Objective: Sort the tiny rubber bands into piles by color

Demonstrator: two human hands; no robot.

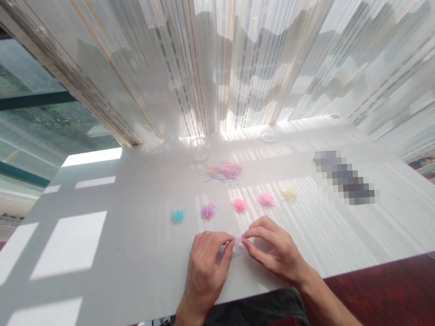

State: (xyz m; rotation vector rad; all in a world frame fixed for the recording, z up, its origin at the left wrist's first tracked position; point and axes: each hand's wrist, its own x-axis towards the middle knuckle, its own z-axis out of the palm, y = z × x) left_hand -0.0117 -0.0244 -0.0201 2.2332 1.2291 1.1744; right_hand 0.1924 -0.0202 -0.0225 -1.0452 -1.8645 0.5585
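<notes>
My left hand (pixel 208 262) and my right hand (pixel 276 248) meet near the table's front edge, each pinching an end of a small pink band (pixel 238 239). Under the fingertips lie a few thin pale strands (pixel 237 252), partly hidden by the hands. Beyond the hands runs a row of small piles of bands: teal (pixel 178 215), purple (pixel 208 211), coral pink (pixel 239 204), light pink (pixel 266 199) and pale yellow (pixel 289 194). Farther back is a larger mixed pile (pixel 224 171), mostly pink with some bluish strands.
A clear round container (pixel 199 148) and a clear shallow dish or lid (pixel 268 135) stand at the back of the white table (pixel 135 256). A pixelated dark object (pixel 345 177) lies at the right. Striped sheer curtains (pixel 211 60) hang behind; a window is at the left.
</notes>
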